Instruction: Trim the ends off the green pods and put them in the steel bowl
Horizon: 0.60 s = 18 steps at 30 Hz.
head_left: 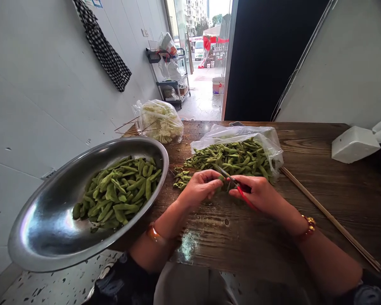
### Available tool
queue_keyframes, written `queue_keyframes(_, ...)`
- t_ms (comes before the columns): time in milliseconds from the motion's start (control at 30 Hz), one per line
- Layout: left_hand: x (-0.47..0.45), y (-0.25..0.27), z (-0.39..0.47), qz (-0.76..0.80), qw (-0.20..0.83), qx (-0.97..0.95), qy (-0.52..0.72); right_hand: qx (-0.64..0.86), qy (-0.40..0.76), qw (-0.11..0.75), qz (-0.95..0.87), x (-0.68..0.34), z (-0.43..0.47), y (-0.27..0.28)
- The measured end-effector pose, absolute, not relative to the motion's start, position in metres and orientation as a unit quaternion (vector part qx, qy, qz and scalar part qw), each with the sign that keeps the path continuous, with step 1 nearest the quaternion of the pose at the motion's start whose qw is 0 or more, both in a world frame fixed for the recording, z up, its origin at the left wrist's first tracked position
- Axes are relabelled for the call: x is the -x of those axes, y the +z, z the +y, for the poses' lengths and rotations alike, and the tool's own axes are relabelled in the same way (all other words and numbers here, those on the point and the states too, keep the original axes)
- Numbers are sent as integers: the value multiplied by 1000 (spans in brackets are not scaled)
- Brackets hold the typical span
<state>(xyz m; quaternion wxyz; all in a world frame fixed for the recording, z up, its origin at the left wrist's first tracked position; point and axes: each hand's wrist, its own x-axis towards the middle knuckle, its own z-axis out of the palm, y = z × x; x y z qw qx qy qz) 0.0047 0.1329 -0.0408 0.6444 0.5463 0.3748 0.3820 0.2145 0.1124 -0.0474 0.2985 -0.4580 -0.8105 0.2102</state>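
Note:
My left hand is closed in a pinch on a green edamame pod, partly hidden by the fingers. In my right hand are scissors with red handles, their blades pointing up and left beside that pod. Just beyond both hands, a heap of edamame pods spills from a clear plastic bag onto the table. To the left, a wide steel basin holds a pile of pods.
A bag of cauliflower stands on the wooden table behind the basin. Thin wooden sticks lie at the right, and a white box sits near the right wall. Beyond are a cart and an open doorway.

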Motion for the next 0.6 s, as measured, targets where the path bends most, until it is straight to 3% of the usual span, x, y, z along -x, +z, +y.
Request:
queue_keyframes(233, -2, -40, 138, 348, 705, -383, 485, 482, 171, 350, -784, -215, 114, -56)
queue_keyframes(600, -8, -43, 131, 318, 746, -386, 440, 462, 154, 336, -806, -209, 110, -57)
